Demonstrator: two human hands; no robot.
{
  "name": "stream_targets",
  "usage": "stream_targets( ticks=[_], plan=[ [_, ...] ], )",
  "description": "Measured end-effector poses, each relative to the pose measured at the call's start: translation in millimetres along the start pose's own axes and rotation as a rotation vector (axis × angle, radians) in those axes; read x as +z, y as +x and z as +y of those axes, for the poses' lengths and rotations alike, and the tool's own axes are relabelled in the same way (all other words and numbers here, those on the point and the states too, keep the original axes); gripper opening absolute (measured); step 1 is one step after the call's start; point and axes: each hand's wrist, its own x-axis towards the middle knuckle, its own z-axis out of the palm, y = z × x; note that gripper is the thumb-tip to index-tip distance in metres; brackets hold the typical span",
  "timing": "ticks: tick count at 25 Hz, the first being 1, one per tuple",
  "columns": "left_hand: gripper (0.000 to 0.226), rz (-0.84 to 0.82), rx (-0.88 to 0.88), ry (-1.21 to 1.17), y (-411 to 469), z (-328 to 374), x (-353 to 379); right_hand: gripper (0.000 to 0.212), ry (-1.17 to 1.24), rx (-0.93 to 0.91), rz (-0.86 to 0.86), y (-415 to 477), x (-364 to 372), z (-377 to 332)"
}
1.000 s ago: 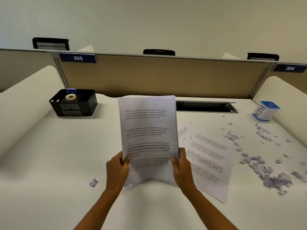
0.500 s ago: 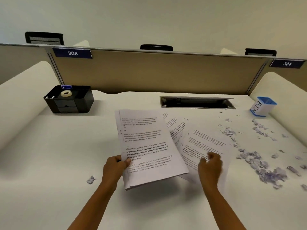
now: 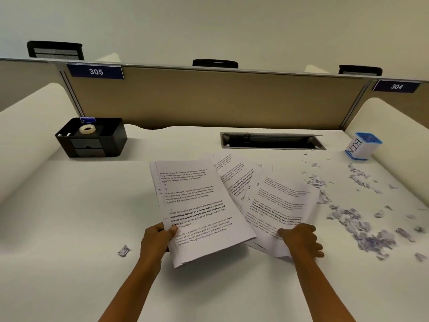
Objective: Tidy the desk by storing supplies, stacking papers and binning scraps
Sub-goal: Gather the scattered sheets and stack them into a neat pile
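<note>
My left hand (image 3: 156, 239) grips the lower left edge of a stack of printed papers (image 3: 197, 210), held just above the white desk (image 3: 69, 217). My right hand (image 3: 301, 240) is closed on the lower edge of a loose printed sheet (image 3: 281, 205), lifting it so it curls. Another printed sheet (image 3: 232, 173) lies flat between them, partly covered. Torn paper scraps (image 3: 362, 226) are scattered across the right side of the desk. A single scrap (image 3: 123, 251) lies left of my left wrist.
A black desk organiser (image 3: 92, 141) with a tape roll (image 3: 87, 129) stands at the back left. A white cup with a blue rim, labelled BIN (image 3: 359, 146), stands at the back right. A cable slot (image 3: 271, 140) opens in the desk below the beige partition (image 3: 209, 98).
The stack was held upright in both hands, then lowered in my left hand alone. My right hand let go, moved right and took hold of the loose sheet, lifting its edge.
</note>
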Motion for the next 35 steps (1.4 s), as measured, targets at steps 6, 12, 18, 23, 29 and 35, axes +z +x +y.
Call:
stream_targets(
  ticks=[6,12,18,23,29,35],
  plan=[
    [0.012,0.036,0.040,0.067,-1.8,-1.2,-7.1,0.030,0.229,-0.139,0.141,5.2,-19.7,-1.0],
    [0.012,0.026,-0.028,0.079,1.3,-9.4,-12.1,0.012,0.306,-0.586,0.589,-34.5,-63.6,-24.6],
    [0.014,-0.051,-0.122,0.139,6.3,-15.9,-12.5,0.021,0.519,-0.699,0.585,-73.1,-105.1,-49.8],
    [0.017,-0.100,-0.171,0.153,10.7,-18.6,-12.2,0.020,0.723,-0.618,0.149,-68.2,-62.6,-53.2],
    [0.018,-0.126,-0.151,0.197,6.6,-16.8,-11.6,0.039,0.543,-0.484,-0.323,-64.0,16.3,-27.1],
    [0.032,-0.085,-0.237,0.171,11.8,-16.1,-13.3,0.042,0.324,-0.586,-0.398,-58.0,39.4,-17.8]
  ],
)
